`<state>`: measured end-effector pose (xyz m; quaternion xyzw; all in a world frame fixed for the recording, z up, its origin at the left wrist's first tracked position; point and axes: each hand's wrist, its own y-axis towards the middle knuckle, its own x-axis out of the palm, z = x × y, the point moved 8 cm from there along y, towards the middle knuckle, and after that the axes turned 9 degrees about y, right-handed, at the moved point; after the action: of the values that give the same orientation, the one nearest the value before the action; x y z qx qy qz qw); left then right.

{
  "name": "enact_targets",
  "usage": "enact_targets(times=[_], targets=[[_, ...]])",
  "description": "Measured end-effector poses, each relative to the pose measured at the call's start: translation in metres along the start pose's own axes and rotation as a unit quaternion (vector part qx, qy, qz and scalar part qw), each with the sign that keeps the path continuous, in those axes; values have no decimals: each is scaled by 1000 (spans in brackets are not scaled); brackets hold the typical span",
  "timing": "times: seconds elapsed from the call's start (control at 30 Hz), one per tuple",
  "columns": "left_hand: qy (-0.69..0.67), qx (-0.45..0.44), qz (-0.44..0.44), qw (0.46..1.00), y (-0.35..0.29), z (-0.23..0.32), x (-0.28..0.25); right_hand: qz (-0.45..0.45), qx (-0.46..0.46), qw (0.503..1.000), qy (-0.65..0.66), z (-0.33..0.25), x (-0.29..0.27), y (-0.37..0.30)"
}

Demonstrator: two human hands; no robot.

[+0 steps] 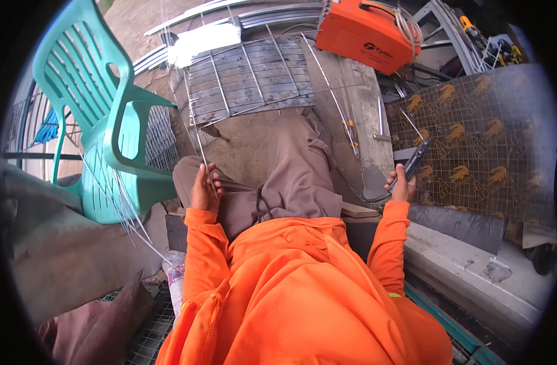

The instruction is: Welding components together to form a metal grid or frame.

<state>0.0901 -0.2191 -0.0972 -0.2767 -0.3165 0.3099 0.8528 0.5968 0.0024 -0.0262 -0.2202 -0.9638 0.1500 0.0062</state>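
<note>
In my left hand [206, 187], fingers closed, is a thin metal rod [197, 137] that points up and away toward a grid of welded bars [260, 82]. My right hand [402, 182] is wrapped round a dark welding electrode holder [417, 157]. A thin electrode [410, 122] sticks out of its jaw, angled up to the left. A black cable [371, 199] runs from near the right hand. The grid rests over grey slats in front of my knees, with both hands apart from it.
A green plastic chair [96, 121] stands at left with thin metal strips [123, 207] on its seat. An orange welding machine [364, 36] sits at the far right. Orange-handled pliers [351, 137] lie on the ground near a concrete strip [371, 103]. A printed brown board [473, 143] is at right.
</note>
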Motion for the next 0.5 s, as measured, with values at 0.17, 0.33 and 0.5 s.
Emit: enact_targets(times=[0.17, 0.33, 0.5], targets=[[14, 39, -1, 999, -2, -3, -17, 41, 53, 998, -5, 52, -42, 22], [61, 26, -7, 998, 3, -6, 6, 72, 143, 985, -57, 113, -107, 60], [161, 143, -52, 975, -36, 44, -1, 38, 250, 953, -165, 149, -79, 78]])
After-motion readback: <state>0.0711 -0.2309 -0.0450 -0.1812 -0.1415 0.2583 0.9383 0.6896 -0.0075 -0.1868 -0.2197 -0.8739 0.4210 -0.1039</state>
